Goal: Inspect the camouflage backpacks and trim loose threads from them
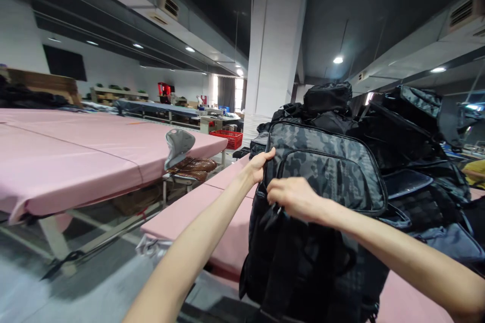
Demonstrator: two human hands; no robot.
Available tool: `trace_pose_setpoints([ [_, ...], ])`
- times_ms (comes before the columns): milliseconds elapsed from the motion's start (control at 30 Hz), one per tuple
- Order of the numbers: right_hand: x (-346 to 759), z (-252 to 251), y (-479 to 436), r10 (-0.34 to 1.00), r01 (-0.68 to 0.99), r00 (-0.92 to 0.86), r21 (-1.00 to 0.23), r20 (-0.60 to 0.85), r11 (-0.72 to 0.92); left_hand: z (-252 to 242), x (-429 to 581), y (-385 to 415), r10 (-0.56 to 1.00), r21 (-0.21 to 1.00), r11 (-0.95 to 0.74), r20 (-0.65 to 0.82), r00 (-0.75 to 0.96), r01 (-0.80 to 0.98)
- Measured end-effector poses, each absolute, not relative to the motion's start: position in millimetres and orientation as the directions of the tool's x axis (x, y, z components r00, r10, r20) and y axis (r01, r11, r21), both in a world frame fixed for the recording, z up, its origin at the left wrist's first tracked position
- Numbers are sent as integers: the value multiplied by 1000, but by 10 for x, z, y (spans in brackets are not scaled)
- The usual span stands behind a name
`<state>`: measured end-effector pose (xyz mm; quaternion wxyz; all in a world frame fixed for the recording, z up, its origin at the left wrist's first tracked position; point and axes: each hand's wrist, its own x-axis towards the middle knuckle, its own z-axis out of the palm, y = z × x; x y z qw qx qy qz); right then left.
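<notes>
A black and grey camouflage backpack (322,176) stands upright in front of me on a pink-covered table (204,207). My left hand (261,164) is closed on the upper left edge of the backpack, with the thumb on the camouflage face. Curled fingers of my right hand (293,197) press together at the left side of the backpack, just below the curved front pocket. Small dark strips hang under those fingers, blurred. What the right hand pinches is hidden.
Behind and right of the backpack rises a heap of dark bags (401,136). A grey chair (180,149) stands between this table and another long pink-covered table (76,156). Further back are a white column (278,35) and a red basket (231,139). Someone's yellow clothing (475,171) shows at far right.
</notes>
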<state>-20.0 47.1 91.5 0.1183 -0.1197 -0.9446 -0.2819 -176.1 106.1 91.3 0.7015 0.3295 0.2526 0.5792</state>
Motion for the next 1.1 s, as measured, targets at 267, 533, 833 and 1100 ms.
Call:
trace_pose_setpoints([
  [267,300,1417,646,338,628,-744,434,576,645,968,-1699,1097,995,850,97,-75,62,-519],
  [533,492,93,-234,608,677,-732,222,307,702,821,-1673,1266,991,934,35,-78,-108,-355],
  [833,424,143,-156,561,627,-744,88,362,774,808,-1047,1028,640,517,-715,755,142,471],
  [1100,647,53,-235,502,569,-795,130,340,812,518,-415,1353,712,68,-677,-195,675,733],
])
